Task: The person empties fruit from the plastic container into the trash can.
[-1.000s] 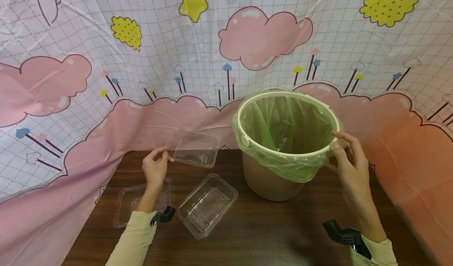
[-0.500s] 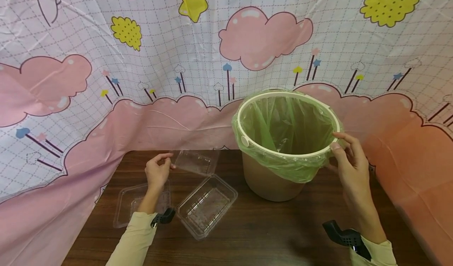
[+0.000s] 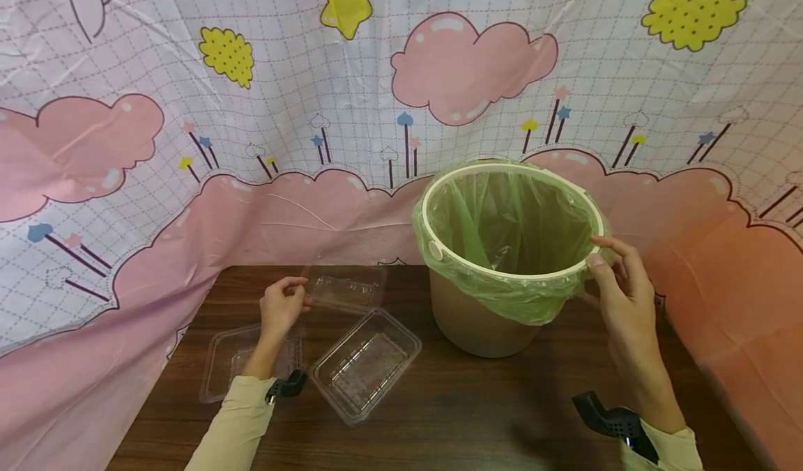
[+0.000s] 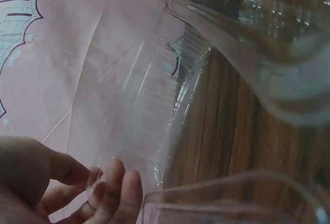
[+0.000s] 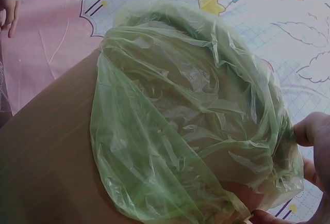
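Note:
My left hand (image 3: pixel 281 311) pinches the left edge of a clear plastic container (image 3: pixel 345 291) at the back of the table. In the left wrist view, the thumb and fingers (image 4: pixel 118 182) meet at that container's rim. A second clear container (image 3: pixel 366 370) lies just in front of it, open side up. The third clear container (image 3: pixel 216 366) is partly hidden behind my left forearm. At the right, my right hand (image 3: pixel 627 297) grips the pale rim (image 3: pixel 502 274) of a tan bucket (image 3: pixel 479 325) lined with a green plastic bag (image 3: pixel 508 300).
The brown wooden table (image 3: pixel 464 415) bears all of these. Behind and to both sides hangs a patterned cloth (image 3: pixel 301 213) with pink clouds. The bucket stands upright close to the back of the table.
The pinched container has come down from a raised, tilted position toward the tabletop, and my left hand has shifted slightly down and right. My right hand and the bucket stay put.

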{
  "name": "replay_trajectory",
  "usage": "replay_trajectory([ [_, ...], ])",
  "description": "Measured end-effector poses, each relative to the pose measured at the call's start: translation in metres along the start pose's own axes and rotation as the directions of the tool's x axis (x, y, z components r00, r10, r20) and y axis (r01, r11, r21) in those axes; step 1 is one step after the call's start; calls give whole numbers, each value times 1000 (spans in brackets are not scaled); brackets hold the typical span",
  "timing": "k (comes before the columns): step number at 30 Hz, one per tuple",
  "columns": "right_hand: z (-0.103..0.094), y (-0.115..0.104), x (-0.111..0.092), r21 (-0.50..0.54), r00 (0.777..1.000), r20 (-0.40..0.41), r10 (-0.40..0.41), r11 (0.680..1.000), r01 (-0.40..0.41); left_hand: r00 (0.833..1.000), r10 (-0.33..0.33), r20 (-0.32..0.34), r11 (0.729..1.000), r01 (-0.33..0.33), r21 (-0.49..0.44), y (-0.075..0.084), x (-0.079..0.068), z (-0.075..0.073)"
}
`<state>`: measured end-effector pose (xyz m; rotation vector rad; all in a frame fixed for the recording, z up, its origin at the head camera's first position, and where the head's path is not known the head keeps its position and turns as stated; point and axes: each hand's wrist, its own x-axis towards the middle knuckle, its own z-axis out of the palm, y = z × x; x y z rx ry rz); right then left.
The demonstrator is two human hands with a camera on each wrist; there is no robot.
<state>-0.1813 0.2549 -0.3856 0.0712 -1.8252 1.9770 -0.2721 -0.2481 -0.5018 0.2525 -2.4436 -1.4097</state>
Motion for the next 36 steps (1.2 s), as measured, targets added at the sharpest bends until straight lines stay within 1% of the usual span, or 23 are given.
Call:
replay_trajectory([
  [2,-1,0,0,-4,1000,5,3,1000,-3,1000,7,26,999,-8,43,-1,-1,0],
  [4,-3,0,0,-7,1000,10,8,1000,-8,999,28,36,994,-32,102,-2,-1,0],
  [8,-5,-1,2,-11,1000,13,16,1000,-16,997,72,16,976,-74,206,-1,0,1],
  [10,-6,-1,4,-8,1000,11,16,1000,-16,996,89,21,965,-92,247,0,1,1],
  [12,-6,-1,4,-3,1000,12,14,1000,-14,995,91,34,955,-97,281,0,2,1],
  [15,-7,0,4,4,1000,16,10,1000,-10,995,63,79,946,-84,312,-1,1,0],
  [19,-7,0,3,-2,1000,17,7,1000,-7,993,10,119,943,-49,331,-5,0,0],
  [22,-8,0,3,-7,1000,7,7,1000,-7,991,3,135,942,-49,333,-7,0,1],
  [26,-11,1,4,-7,1000,3,11,1000,-11,987,20,159,940,-73,333,-6,0,0],
  [31,-13,2,5,-9,1000,19,17,1000,-16,978,29,205,938,-98,332,-2,-3,-6],
  [33,-14,2,6,-9,999,33,15,1000,-15,975,46,219,938,-118,326,-1,-4,-7],
  [36,-16,1,7,-4,997,70,11,1000,-11,965,94,243,936,-170,310,1,-7,-8],
])
